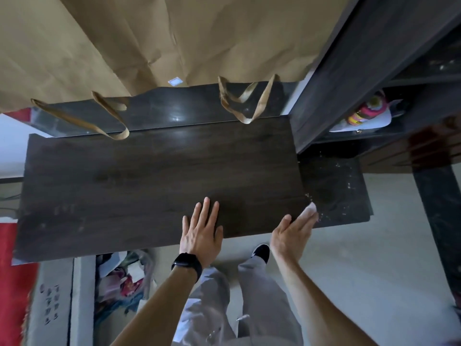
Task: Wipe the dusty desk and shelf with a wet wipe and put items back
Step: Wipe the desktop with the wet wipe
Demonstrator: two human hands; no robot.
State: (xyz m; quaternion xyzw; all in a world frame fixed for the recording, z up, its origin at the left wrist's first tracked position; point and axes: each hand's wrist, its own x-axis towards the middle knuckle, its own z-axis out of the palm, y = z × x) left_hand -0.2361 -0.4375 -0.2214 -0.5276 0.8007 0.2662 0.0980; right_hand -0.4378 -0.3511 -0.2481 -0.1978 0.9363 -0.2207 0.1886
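Observation:
A dark wood desk top (139,181) fills the middle of the view. My left hand (202,231), with a black watch on the wrist, lies flat and spread on its near edge. My right hand (291,231) presses a white wet wipe (310,210) against the desk's near right part, with only the wipe's tip showing past my fingers. Just right of the wipe, a lower dark shelf board (334,186) carries pale dust and crumbs. A tall dark shelf unit (349,71) rises at the right.
A large brown paper bag (149,41) with hanging handles covers the back of the desk. A colourful item (366,111) sits inside the shelf unit. Below the desk at left stands a box of clutter (122,283). My legs and a shoe (262,253) are on the grey floor.

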